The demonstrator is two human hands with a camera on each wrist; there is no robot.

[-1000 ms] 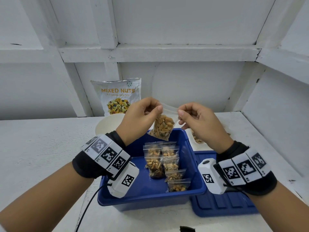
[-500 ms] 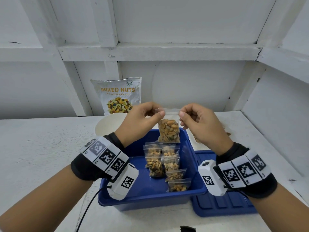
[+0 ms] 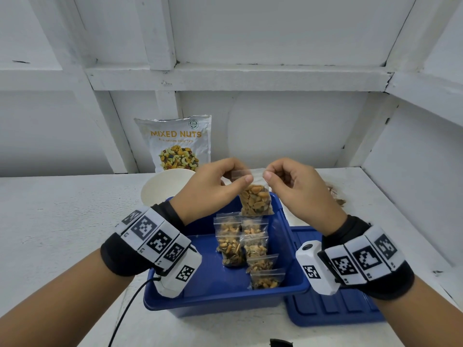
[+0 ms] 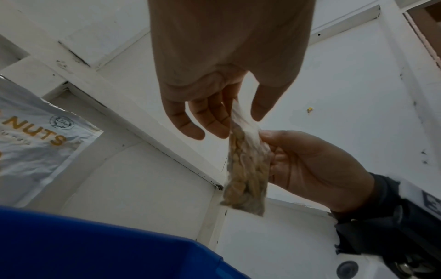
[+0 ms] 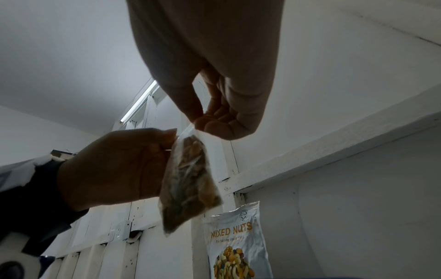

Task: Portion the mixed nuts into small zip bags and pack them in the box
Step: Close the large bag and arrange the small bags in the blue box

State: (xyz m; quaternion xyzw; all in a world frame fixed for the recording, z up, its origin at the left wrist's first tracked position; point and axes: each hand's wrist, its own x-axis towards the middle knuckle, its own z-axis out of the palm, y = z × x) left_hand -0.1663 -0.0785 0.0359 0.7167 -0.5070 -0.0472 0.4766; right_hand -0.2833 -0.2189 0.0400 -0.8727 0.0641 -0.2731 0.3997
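Note:
A small clear zip bag of nuts (image 3: 255, 200) hangs upright above the far end of the blue box (image 3: 208, 289). My left hand (image 3: 213, 189) pinches its top left corner and my right hand (image 3: 290, 186) pinches its top right corner. The left wrist view shows the zip bag (image 4: 247, 169) edge-on between my left hand (image 4: 229, 105) and my right hand (image 4: 307, 162). In the right wrist view the zip bag (image 5: 188, 181) hangs from my right hand (image 5: 214, 117), with my left hand (image 5: 124, 164) beside it. Several filled bags (image 3: 246, 249) lie in two rows inside the box.
The mixed nuts pouch (image 3: 176, 144) leans against the back wall, with a white bowl (image 3: 162, 186) in front of it. The blue lid (image 3: 333, 309) lies flat right of the box. Loose nuts (image 3: 337, 196) sit on the table at the right. A black cable (image 3: 125, 314) trails from my left wrist.
The bag has swung from tilted to hanging upright, and my two hands have drawn closer together along its top edge.

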